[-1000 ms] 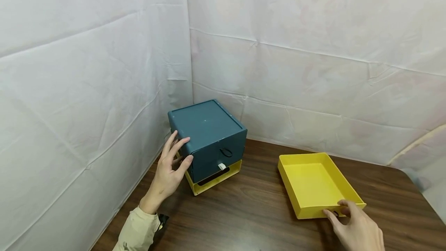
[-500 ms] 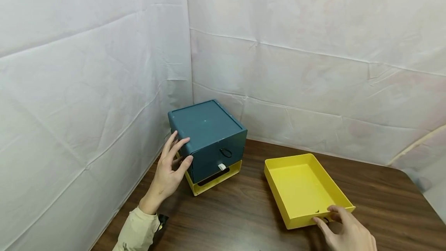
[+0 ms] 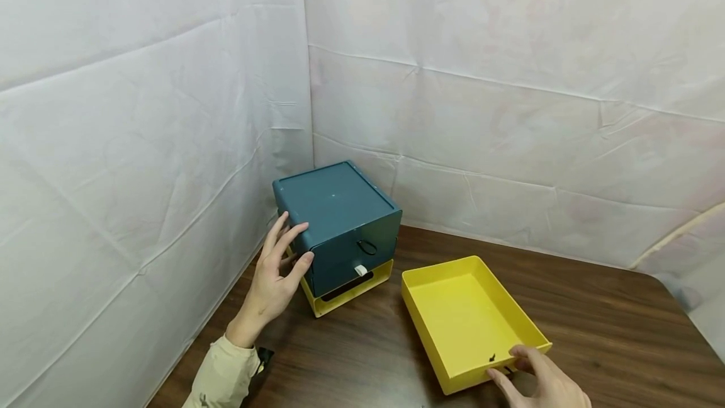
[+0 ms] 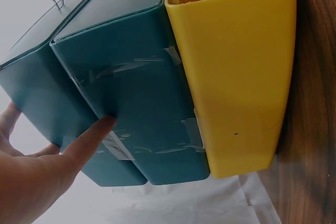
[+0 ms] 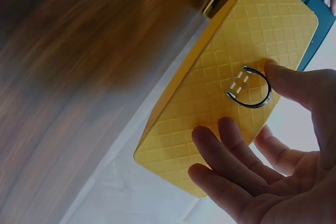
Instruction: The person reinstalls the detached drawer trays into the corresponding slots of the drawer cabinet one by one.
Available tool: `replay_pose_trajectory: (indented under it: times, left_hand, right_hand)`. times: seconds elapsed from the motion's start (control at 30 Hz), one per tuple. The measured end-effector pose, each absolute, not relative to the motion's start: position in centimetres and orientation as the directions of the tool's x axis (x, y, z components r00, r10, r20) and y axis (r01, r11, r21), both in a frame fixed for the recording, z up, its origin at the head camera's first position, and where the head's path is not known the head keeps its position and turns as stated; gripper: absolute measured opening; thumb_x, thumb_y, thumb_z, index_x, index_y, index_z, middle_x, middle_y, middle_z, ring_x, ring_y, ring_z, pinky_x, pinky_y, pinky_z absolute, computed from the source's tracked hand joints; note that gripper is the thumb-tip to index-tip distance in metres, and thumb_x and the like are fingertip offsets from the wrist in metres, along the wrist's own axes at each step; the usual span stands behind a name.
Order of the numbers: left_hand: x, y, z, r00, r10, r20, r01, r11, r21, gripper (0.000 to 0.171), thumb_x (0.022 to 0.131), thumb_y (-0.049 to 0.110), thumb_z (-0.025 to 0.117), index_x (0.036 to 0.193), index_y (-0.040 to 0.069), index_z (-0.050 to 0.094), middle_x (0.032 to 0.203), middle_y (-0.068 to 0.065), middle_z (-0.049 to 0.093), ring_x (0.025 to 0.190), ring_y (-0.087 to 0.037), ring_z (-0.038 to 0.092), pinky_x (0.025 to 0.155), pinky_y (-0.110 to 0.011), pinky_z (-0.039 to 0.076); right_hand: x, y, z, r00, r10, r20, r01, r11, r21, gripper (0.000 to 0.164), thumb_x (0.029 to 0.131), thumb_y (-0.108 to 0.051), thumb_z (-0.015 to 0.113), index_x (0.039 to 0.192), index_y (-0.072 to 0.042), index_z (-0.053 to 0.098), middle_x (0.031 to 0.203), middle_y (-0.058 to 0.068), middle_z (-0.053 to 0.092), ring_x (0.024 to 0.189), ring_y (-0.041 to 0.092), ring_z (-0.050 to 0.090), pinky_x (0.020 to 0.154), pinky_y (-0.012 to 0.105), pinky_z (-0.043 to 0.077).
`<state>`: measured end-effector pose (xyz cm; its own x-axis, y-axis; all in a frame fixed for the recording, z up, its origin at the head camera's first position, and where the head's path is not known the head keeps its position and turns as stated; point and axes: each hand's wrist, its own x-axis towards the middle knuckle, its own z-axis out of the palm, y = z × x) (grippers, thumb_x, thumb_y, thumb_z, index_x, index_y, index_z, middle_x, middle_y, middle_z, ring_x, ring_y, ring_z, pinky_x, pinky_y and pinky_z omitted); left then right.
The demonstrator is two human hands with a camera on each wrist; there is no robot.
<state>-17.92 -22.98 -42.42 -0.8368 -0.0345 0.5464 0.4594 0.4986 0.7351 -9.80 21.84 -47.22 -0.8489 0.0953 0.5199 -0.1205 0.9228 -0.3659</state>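
My left hand [image 3: 269, 285] rests with spread fingers against the left side and top edge of a teal drawer box [image 3: 334, 200]. In the left wrist view two teal units stand stacked over a yellow frame [image 4: 239, 82], whose front has an opening. A black loop [image 3: 367, 247] and a white tab [image 3: 360, 271] mark the teal fronts. At right, a shallow yellow drawer [image 3: 464, 313] faces up. My right hand [image 3: 546, 383] pinches its front wall, one finger over the rim. Beside the thumb sits the drawer's black loop pull [image 5: 252, 105].
A dark wood-grain table [image 3: 612, 313] carries everything. White cloth walls [image 3: 498, 143] stand behind and to the left, close to the stack. A small black and yellow object [image 3: 264, 357] shows beside the left sleeve.
The right hand has brought the yellow drawer leftward and nearer to me, toward the stack. The left hand and the stack have stayed in place.
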Motion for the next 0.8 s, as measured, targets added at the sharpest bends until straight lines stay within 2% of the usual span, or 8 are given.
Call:
replay_pose_trajectory:
  times: [0.23,0.37,0.57,0.67,0.8]
  left_hand:
    - [-18.0,-23.0,-42.4,-0.836,-0.035,0.547,0.461,0.494,0.737,0.054,0.105,0.017,0.067,0.156,0.029,0.054,0.179,-0.006,0.016,0.159,-0.048,0.028,0.102,-0.072,0.053]
    - [-17.9,-23.0,-42.5,-0.836,-0.033,0.548,0.463,0.494,0.736,0.054,0.105,0.017,0.067,0.156,0.028,0.054,0.179,-0.007,0.016,0.159,-0.049,0.028,0.102,-0.073,0.053]
    - [-17.8,-23.0,-42.4,-0.834,-0.034,0.550,0.463,0.497,0.734,0.054,0.105,0.017,0.067,0.156,0.028,0.055,0.179,-0.007,0.016,0.159,-0.048,0.029,0.102,-0.073,0.053]
    - [-17.8,-23.1,-42.4,-0.832,-0.033,0.553,0.467,0.496,0.732,0.054,0.105,0.016,0.067,0.156,0.027,0.055,0.179,-0.007,0.016,0.159,-0.048,0.029,0.102,-0.073,0.052]
    - [-17.8,-23.1,-42.3,-0.832,-0.036,0.553,0.466,0.496,0.733,0.054,0.105,0.016,0.067,0.156,0.028,0.054,0.179,-0.007,0.015,0.159,-0.047,0.029,0.102,-0.073,0.052]
  right_hand:
    - [-9.3,19.9,-47.4,-0.814,0.040,0.579,-0.211,0.909,-0.359,0.051,0.055,-0.031,0.105,0.095,-0.019,0.076,0.078,-0.009,0.073,0.061,0.011,0.067,0.051,0.024,0.047]
    - [-8.8,18.8,-47.4,-0.813,0.013,0.582,-0.240,0.904,-0.355,0.052,0.054,-0.032,0.106,0.094,-0.022,0.075,0.078,-0.012,0.070,0.060,0.002,0.061,0.051,0.023,0.046]
    - [-8.2,17.5,-47.8,-0.778,-0.070,0.625,-0.354,0.871,-0.342,0.052,0.052,-0.029,0.106,0.093,-0.024,0.074,0.076,-0.018,0.063,0.060,-0.011,0.048,0.050,0.013,0.039]
    - [-8.0,16.9,-48.0,-0.746,-0.114,0.656,-0.417,0.848,-0.326,0.055,0.050,-0.026,0.105,0.094,-0.023,0.073,0.077,-0.020,0.062,0.061,-0.013,0.046,0.050,0.010,0.037]
    - [-7.9,16.1,-47.9,-0.746,-0.142,0.650,-0.439,0.839,-0.320,0.055,0.051,-0.029,0.106,0.093,-0.026,0.072,0.079,-0.022,0.063,0.062,-0.013,0.046,0.050,0.009,0.037]
